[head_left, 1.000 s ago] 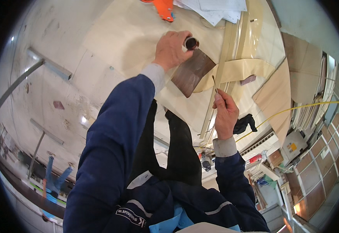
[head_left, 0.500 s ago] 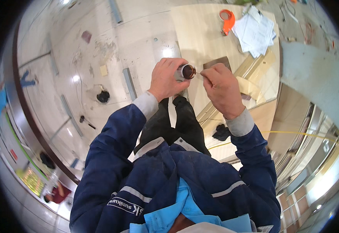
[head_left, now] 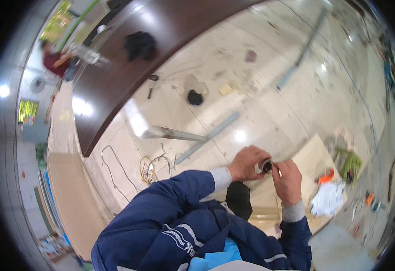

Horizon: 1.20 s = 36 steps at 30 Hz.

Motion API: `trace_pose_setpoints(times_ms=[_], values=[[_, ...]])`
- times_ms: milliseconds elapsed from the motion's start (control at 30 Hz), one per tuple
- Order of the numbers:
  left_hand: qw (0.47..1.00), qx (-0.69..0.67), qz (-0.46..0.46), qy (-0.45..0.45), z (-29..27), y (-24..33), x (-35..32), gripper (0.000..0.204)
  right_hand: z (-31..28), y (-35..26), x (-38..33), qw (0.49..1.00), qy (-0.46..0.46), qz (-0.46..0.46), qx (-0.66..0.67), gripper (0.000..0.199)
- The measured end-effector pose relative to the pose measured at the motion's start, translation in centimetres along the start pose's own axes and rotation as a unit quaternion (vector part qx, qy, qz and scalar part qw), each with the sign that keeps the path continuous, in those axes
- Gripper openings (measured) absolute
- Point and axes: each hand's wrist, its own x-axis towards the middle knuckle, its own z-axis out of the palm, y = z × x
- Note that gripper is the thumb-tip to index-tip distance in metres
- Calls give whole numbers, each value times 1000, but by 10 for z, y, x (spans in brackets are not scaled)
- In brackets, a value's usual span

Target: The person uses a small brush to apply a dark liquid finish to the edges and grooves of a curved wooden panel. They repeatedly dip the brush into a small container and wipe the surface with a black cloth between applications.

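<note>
In my left hand (head_left: 247,163) is a small round jar (head_left: 258,168) with a pale side and dark brown contents, its mouth tilted toward my right hand. The fingers are wrapped round it. My right hand (head_left: 289,183) is closed in a pinch right beside the jar's mouth. A thin stick shows between these fingertips and the jar half a second earlier; now it is mostly hidden by the fingers. Under both hands lies a pale wooden board (head_left: 309,156) on the floor.
A long dark brown tabletop (head_left: 116,90) with a black bag (head_left: 139,45) runs across the upper left, a person (head_left: 56,62) beyond it. An orange tape dispenser (head_left: 326,176), papers (head_left: 327,198) and a green bag (head_left: 347,165) lie right. Metal bars (head_left: 224,124) and loose wires (head_left: 148,169) are on the floor.
The view has swung left, bringing the brown tabletop and the person into fuller sight. Both hands appear lower and further right, still together at the jar.
</note>
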Motion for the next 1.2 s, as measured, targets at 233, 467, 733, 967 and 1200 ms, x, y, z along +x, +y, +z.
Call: trace_pose_setpoints(times_ms=[233,467,733,967,1200], values=[[998,7,-53,31,-128,-24,-96,52,66,-131,20,992,-73,-87,-51,10],[993,13,-68,99,-267,-39,-240,59,158,-298,-3,988,-99,-117,-18,8],[973,74,-157,150,-385,-48,-369,56,238,-430,-15,984,-110,-130,51,9],[941,132,-193,245,-452,-59,-423,53,281,-480,3,966,-163,-159,120,9],[929,155,-208,264,-509,-72,-464,51,326,-527,4,959,-209,-127,146,10]])
